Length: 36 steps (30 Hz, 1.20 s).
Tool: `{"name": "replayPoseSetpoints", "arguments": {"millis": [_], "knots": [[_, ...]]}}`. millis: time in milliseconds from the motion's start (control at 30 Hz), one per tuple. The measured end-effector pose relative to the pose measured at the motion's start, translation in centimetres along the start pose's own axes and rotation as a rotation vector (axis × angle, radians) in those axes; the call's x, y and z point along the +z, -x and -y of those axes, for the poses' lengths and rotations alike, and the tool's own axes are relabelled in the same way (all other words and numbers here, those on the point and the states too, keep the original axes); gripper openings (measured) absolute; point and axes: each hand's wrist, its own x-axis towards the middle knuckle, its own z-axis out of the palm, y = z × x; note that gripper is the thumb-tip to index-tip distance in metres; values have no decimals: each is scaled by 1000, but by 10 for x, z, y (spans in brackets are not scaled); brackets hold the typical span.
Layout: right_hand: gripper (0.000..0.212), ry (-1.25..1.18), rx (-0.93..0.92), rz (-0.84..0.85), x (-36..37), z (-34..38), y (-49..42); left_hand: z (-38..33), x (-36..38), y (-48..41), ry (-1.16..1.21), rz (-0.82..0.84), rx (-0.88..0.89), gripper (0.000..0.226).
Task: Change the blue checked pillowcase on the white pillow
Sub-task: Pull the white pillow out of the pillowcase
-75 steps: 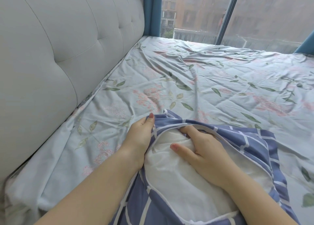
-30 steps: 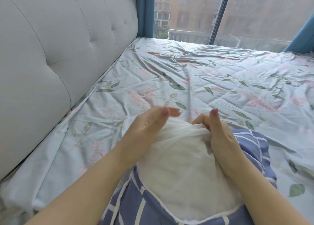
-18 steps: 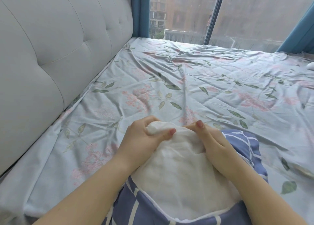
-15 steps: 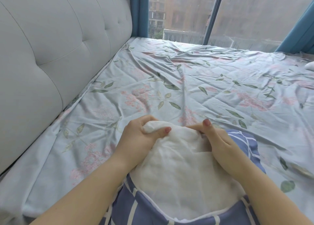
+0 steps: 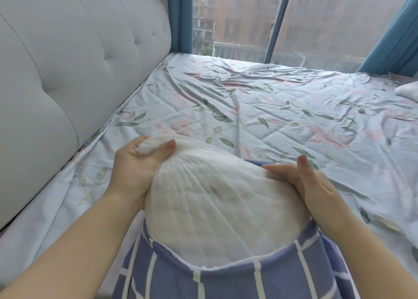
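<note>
The white pillow [image 5: 217, 203] sticks halfway out of the blue checked pillowcase [image 5: 237, 280], which bunches around its near end at the bottom of the view. My left hand [image 5: 133, 165] grips the pillow's far left corner, fingers curled round a wad of white fabric. My right hand [image 5: 312, 185] lies on the pillow's right edge with the thumb up and the fingers stretched along the fabric. The case's opening rim runs across the pillow just below both wrists.
Everything lies on a bed with a pale blue floral sheet [image 5: 271, 108]. A grey tufted headboard [image 5: 67, 56] runs along the left. A window [image 5: 328, 20] with blue curtains is behind. Something white [image 5: 407, 90] pokes in at the right edge.
The blue case has slid back toward me, baring more of the white pillow. My left hand went from holding the case's rim to gripping the pillow's corner; my right hand moved to its right edge.
</note>
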Motion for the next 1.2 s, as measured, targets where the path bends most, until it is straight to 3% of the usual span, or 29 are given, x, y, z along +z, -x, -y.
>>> {"name": "replayPoseSetpoints", "arguments": {"millis": [100, 200, 400, 500, 633, 700, 867, 1033, 1133, 1200], "knots": [[62, -66, -6, -61, 0, 2, 0, -5, -14, -12, 10, -124, 70, 15], [64, 76, 3, -83, 4, 1, 0, -4, -19, -17, 6, -163, 98, 16], [61, 398, 89, -157, 18, -1, 1, 10, -5, -13, -199, 16, -88, 21], [54, 487, 79, -197, 22, -1, -2, 12, 4, -11, -220, 41, -94, 15], [85, 434, 164, -262, 11, -9, -11, 9, 6, -10, -223, 44, -99, 16], [88, 353, 229, -292, 1, -13, -14, 7, 6, -8, -213, 57, -121, 16], [105, 548, 371, -214, -9, -19, -20, 4, 8, 0, -218, 35, -86, 21], [107, 346, 450, -248, -16, -30, -26, -3, 7, 12, -138, 88, -27, 19], [107, 95, 462, -272, -19, -36, -30, -3, 0, 12, -148, 109, -84, 25], [111, 112, 505, -221, -16, -39, -33, 1, -8, 8, -228, 95, -135, 30]]}}
